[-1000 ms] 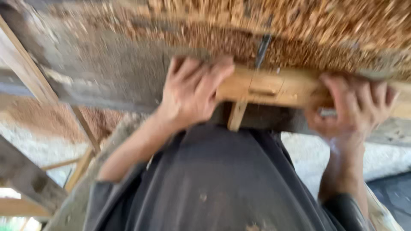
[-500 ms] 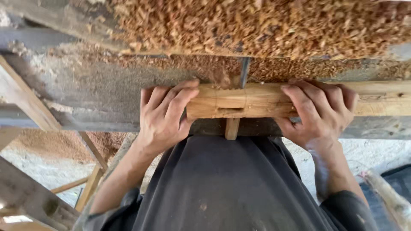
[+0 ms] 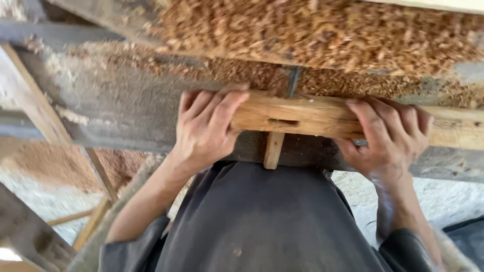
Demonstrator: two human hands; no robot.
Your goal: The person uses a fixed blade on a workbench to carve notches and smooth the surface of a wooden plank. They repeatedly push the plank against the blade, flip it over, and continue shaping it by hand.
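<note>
Both hands clamp a wooden bar across a dusty bench.

The left hand (image 3: 204, 133) is wrapped over the left end of the bar (image 3: 307, 116), fingers curled across its top and front; the right hand (image 3: 390, 136) is closed over the bar further right, fingers draped over its upper edge. The bar lies level between them and runs on past the right hand. A slot shows in its front face midway between the hands, and a peg (image 3: 274, 149) sticks down from it just there. Behind lies a heap of shavings (image 3: 312, 35) on the bench (image 3: 111, 106).
</note>
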